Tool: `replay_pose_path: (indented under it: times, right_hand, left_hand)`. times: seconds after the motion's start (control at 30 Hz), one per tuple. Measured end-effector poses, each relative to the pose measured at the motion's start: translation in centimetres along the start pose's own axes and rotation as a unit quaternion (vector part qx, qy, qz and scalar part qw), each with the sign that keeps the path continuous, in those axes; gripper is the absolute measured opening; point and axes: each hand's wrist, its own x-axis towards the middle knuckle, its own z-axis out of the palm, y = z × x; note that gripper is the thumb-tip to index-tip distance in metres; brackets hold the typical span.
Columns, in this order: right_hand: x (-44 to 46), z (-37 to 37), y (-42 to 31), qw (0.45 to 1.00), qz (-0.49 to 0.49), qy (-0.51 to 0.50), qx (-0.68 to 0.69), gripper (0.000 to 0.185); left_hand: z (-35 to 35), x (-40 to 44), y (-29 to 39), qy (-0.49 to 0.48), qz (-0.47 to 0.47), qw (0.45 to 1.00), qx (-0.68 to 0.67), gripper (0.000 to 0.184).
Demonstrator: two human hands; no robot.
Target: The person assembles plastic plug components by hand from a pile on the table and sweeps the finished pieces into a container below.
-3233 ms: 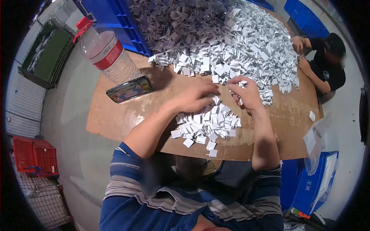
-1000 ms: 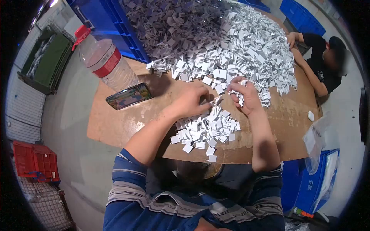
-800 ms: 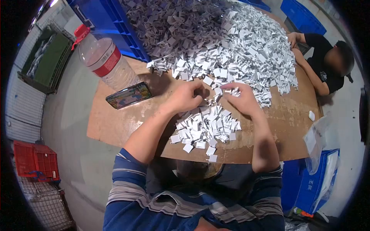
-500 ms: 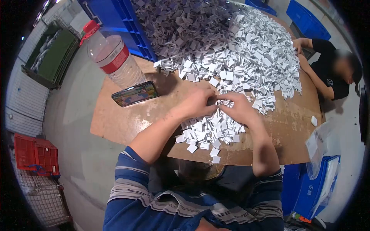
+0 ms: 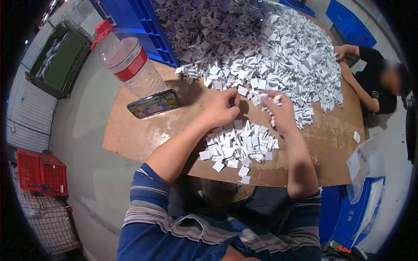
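Small flat white plastic pieces cover much of the table, in a large heap (image 5: 300,56) at the back and a smaller pile (image 5: 241,143) near the front edge. My right hand (image 5: 282,114) is closed around several white pieces, some showing between its fingers and along the palm, just in front of the large heap. Left of it, my left hand (image 5: 221,108) hovers over or rests on the wood with curled fingers; whether anything is inside them is hidden. A gap separates the two hands, and the small pile lies just below them.
A water bottle (image 5: 130,65) with a red cap and a propped phone (image 5: 154,104) stand on the table (image 5: 126,135) at left. Behind them a blue crate (image 5: 150,30) leans by the heap. At right, another person (image 5: 370,82) reaches to the table's edge; blue bins (image 5: 357,213) stand below.
My hands have come apart. The right has turned and moved up and slightly right, now showing white pieces in its grasp; the left has stayed nearly in place.
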Motion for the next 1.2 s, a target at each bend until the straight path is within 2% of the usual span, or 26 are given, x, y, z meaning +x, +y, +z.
replay_pose_path:
  times: [0.03, 0.1, 0.17, 0.37, 0.5, 0.7, 0.77, 0.83, 1.0, 1.03, 1.13, 1.17, 1.2]
  right_hand:
    - [-0.1, -0.2, -0.1, 1.000, 0.000, 0.001, -0.001, 0.026]
    - [-0.2, -0.7, -0.4, 0.980, 0.041, -0.062, 0.183, 0.024]
    - [-0.4, -1.2, -0.6, 0.921, 0.080, -0.123, 0.361, 0.023]
    - [-1.6, 1.0, -0.7, 0.944, 0.100, -0.152, 0.277, 0.025]
    - [-1.3, 1.8, 0.4, 0.990, -0.018, -0.047, 0.132, 0.027]
    - [-0.9, 1.3, 0.2, 0.976, -0.041, 0.048, 0.210, 0.027]
    - [-0.8, 0.0, -0.3, 0.968, -0.022, 0.012, 0.248, 0.026]
    - [-0.6, -0.7, -0.8, 0.958, -0.004, -0.024, 0.286, 0.025]
    - [-0.6, -0.2, -0.3, 0.981, 0.002, -0.050, 0.185, 0.026]
    - [-0.5, -0.1, -0.4, 0.981, 0.000, -0.051, 0.186, 0.026]
    - [-0.6, -0.1, -0.7, 0.982, 0.002, -0.068, 0.175, 0.026]
    - [-0.8, -0.3, -0.6, 0.983, 0.005, -0.072, 0.170, 0.026]
    - [-0.8, -0.5, -0.5, 0.983, 0.007, -0.068, 0.169, 0.026]
  left_hand:
    - [0.1, 0.0, 0.2, 0.000, 0.001, 1.000, -0.001, 0.021]
    - [0.3, -0.2, 1.0, 0.019, 0.041, 0.999, -0.015, 0.021]
    - [0.7, -0.5, 1.7, 0.037, 0.081, 0.996, -0.027, 0.022]
    - [1.8, -1.1, 1.9, 0.032, 0.161, 0.986, -0.020, 0.021]
    - [1.3, -1.0, 1.8, -0.031, 0.051, 0.997, -0.046, 0.017]
    - [0.7, -0.1, 0.4, -0.069, 0.008, 0.985, -0.157, 0.021]
    - [0.5, 0.1, -0.1, -0.068, -0.015, 0.944, -0.323, 0.021]
    - [0.1, 0.4, -0.3, -0.066, -0.035, 0.876, -0.477, 0.022]
    - [-0.5, 0.4, -0.2, -0.076, -0.029, 0.853, -0.515, 0.018]
    - [-0.9, 0.5, -0.5, -0.076, -0.027, 0.854, -0.513, 0.018]
    - [-2.6, 0.9, -2.1, -0.112, 0.088, 0.953, -0.268, 0.019]
    - [-2.5, 0.9, -2.6, -0.124, 0.124, 0.967, -0.184, 0.019]
    - [-2.2, 0.9, -2.2, -0.126, 0.123, 0.966, -0.187, 0.019]
